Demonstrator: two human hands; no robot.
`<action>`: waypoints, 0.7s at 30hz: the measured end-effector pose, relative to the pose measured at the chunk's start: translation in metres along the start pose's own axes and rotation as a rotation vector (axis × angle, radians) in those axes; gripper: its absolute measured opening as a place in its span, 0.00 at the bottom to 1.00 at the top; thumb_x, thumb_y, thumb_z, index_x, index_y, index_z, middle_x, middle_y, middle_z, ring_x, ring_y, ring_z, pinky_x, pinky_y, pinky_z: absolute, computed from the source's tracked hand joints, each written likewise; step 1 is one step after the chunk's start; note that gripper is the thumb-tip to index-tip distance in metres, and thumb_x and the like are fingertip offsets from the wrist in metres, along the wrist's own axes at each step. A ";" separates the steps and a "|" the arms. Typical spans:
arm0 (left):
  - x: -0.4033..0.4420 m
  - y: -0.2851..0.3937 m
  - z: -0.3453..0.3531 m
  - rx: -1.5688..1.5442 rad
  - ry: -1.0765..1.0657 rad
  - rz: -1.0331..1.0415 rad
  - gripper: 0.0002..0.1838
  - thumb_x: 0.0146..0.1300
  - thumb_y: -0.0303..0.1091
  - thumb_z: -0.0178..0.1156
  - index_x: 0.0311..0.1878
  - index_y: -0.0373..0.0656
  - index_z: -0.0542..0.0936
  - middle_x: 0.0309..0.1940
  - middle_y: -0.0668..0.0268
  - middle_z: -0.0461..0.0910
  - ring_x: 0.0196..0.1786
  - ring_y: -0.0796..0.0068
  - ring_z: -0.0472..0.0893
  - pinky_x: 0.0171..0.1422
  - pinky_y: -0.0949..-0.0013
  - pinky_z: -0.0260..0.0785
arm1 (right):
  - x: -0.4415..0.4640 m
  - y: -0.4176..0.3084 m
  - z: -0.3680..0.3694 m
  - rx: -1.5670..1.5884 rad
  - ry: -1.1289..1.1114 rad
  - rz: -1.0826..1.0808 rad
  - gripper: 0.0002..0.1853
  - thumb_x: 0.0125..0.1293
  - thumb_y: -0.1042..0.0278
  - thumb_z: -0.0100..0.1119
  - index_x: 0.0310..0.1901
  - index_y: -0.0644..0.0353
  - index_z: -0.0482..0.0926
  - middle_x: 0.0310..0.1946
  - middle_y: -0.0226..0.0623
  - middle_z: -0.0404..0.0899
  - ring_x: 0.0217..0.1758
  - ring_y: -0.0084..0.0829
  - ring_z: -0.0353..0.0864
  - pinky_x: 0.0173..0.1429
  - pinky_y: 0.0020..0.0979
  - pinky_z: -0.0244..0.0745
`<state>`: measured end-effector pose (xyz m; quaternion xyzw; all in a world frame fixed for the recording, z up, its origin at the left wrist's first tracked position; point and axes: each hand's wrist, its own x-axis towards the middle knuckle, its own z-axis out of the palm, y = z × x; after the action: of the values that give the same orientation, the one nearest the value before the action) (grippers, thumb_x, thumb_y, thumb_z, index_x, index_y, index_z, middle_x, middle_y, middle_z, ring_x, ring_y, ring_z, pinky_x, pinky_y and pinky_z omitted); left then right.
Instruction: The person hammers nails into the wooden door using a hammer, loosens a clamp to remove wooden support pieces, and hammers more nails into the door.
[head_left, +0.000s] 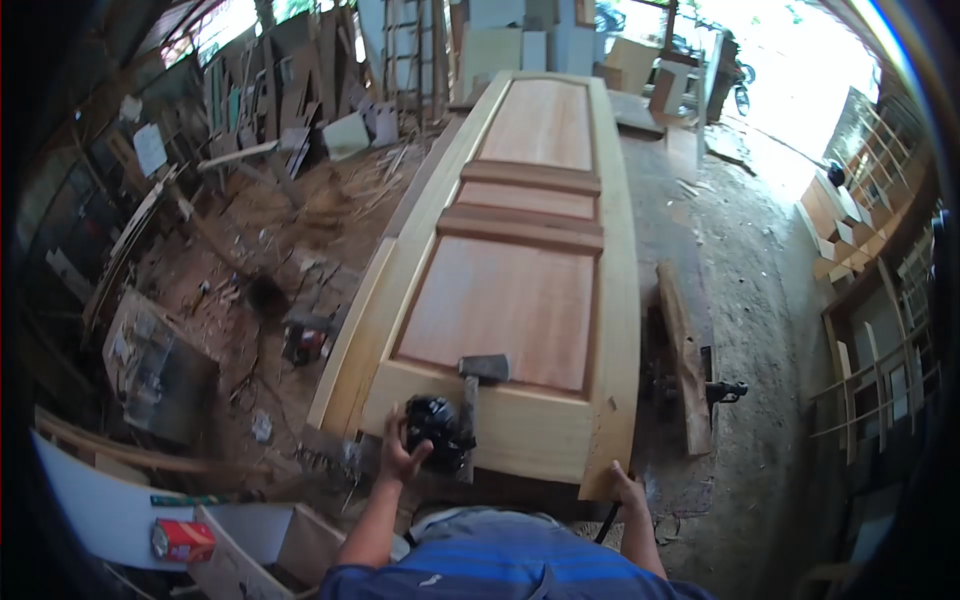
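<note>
A long panelled wooden door (520, 400) lies flat before me, its near end close to my body. My left hand (402, 458) is closed around the side of a bulky black object (436, 425) that looks like a power tool; its exact kind is unclear. Right beside it, a hatchet (485, 368) rests on the door, its metal head away from me and its handle partly hidden by the black object. At the near right corner, my right hand (628, 486) grips the door's edge, thumb on top and other fingers mostly hidden. A black cord (607, 522) hangs near that hand.
A rough timber piece (684, 360) lies right of the door. Scrap boards (285, 85) lean at the back left, above debris on the floor. An open wooden box (255, 560) and a red carton (183, 540) are at lower left. Wooden frames (870, 200) stand along the right.
</note>
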<state>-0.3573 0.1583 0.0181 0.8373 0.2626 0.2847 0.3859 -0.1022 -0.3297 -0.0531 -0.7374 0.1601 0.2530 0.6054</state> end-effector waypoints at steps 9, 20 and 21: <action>0.028 -0.090 -0.075 0.495 0.256 -0.094 0.35 0.66 0.54 0.75 0.66 0.38 0.77 0.77 0.37 0.73 0.79 0.31 0.71 0.84 0.35 0.62 | -0.067 -0.053 0.028 -0.772 0.536 -0.520 0.29 0.64 0.55 0.82 0.62 0.58 0.83 0.49 0.50 0.88 0.47 0.52 0.89 0.53 0.46 0.84; 0.044 -0.017 -0.095 0.207 0.095 0.232 0.23 0.70 0.39 0.73 0.64 0.40 0.82 0.59 0.51 0.86 0.61 0.44 0.85 0.70 0.45 0.77 | -0.102 -0.126 0.250 -0.649 -0.232 -0.477 0.27 0.69 0.68 0.76 0.70 0.52 0.82 0.39 0.48 0.88 0.42 0.41 0.90 0.52 0.40 0.85; 0.051 0.028 -0.095 0.121 0.046 0.255 0.21 0.69 0.37 0.73 0.62 0.40 0.83 0.58 0.51 0.87 0.61 0.45 0.85 0.69 0.46 0.78 | -0.108 -0.127 0.266 -0.646 -0.263 -0.474 0.27 0.68 0.64 0.76 0.68 0.52 0.83 0.39 0.51 0.88 0.41 0.47 0.90 0.50 0.43 0.85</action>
<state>-0.3800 0.2232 0.1059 0.8789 0.1795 0.3341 0.2893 -0.1699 -0.0510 0.0742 -0.8671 -0.1801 0.2358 0.4000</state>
